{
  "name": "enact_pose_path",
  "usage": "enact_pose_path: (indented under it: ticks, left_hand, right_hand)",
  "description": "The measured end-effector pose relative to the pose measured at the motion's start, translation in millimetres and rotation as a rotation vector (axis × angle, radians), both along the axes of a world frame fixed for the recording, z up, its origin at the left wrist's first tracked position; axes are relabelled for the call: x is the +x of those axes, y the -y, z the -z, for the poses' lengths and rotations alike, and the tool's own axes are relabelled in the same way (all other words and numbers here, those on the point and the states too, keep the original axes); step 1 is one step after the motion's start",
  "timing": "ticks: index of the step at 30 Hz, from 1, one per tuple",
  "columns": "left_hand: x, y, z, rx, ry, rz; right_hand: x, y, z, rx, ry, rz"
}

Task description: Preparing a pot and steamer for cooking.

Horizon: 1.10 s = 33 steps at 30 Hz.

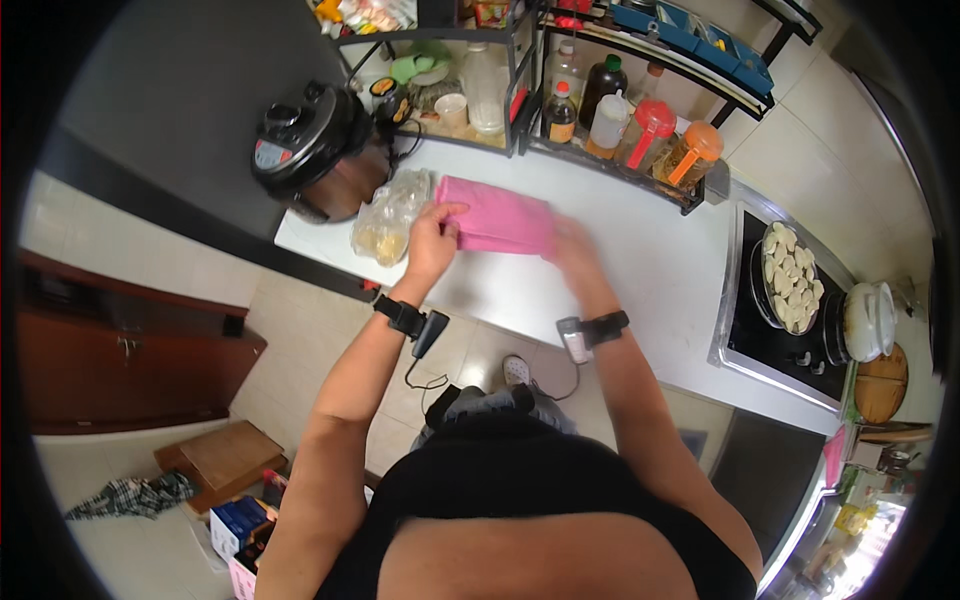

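Observation:
A folded pink cloth [499, 214] is stretched between my hands, above or on the white countertop [637, 300]. My left hand [435, 238] pinches its left end, with the thumb on the upper face. At the cloth's right end is my right hand [576, 251], blurred by motion. The cloth's edge is blurred there too and seems to be in its fingers, which I cannot make out singly. Just left of the cloth, a clear plastic bag [397, 202] with pale yellowish pieces inside lies close to my left hand.
A pressure cooker [322, 157] stands at the counter's left end. Behind the cloth, a black rack [611, 169] carries bottles and seasoning jars. On the right, a plate of dumplings [791, 277] and a white pot [866, 322] sit on the gas stove [750, 315].

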<state>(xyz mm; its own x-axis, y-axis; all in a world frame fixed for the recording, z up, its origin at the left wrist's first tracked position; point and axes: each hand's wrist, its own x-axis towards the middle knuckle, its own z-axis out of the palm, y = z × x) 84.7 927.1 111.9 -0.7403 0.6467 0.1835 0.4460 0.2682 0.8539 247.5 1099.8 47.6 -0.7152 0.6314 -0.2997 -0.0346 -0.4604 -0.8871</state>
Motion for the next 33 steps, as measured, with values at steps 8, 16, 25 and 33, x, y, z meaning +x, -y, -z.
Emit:
enact_pose_path:
  ticks: [8,16,25,33]
  left_hand:
    - [-95,-53,9,-0.152,-0.54,-0.096]
    - [-18,-81,69,-0.073,0.47,0.321]
    - [228,-154,-3,-0.204,1.153,1.2]
    - [417,-212,6,-0.28,0.689,1.061]
  right_hand:
    - [-106,-31,37,0.123,0.317,0.176]
    - [-44,-7,14,-0.203,0.143,0.329]
    - [164,-18,-72,-0.481,-0.603,0.941]
    - [341,-17,-82,-0.313,-0.793,0.938]
